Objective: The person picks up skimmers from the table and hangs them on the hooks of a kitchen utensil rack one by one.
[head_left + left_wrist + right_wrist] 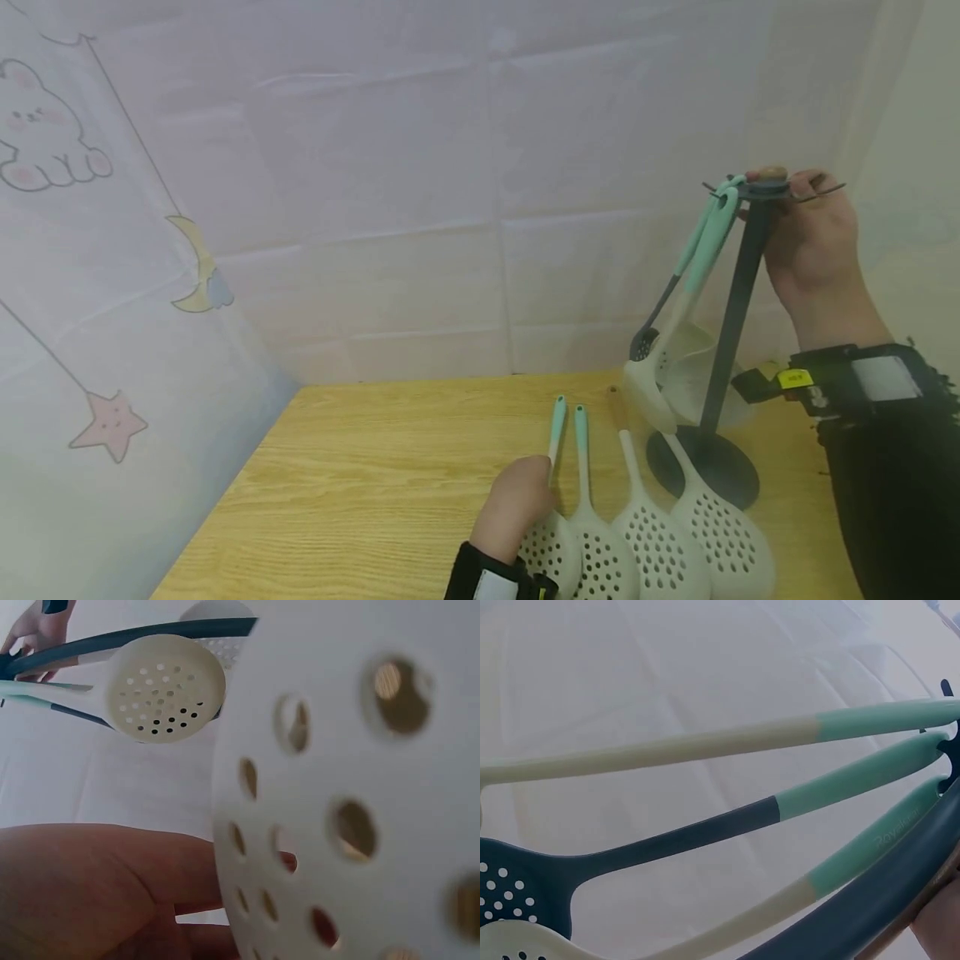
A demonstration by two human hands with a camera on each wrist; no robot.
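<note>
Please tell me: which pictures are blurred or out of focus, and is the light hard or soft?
Head view: soft, even light, faint shadows on the table; hazy at the right edge. Left wrist view: the near skimmer is blurred, as is the left hand. Right wrist view: the hanging handles are fairly sharp but dim.

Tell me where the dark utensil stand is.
In the head view, the dark utensil stand rises at the table's right, its top held by the right hand, behind four flat-lying skimmers.

A wooden table [360,475] carries four pale slotted skimmers [648,542] side by side and a dark rack base [712,471].
</note>
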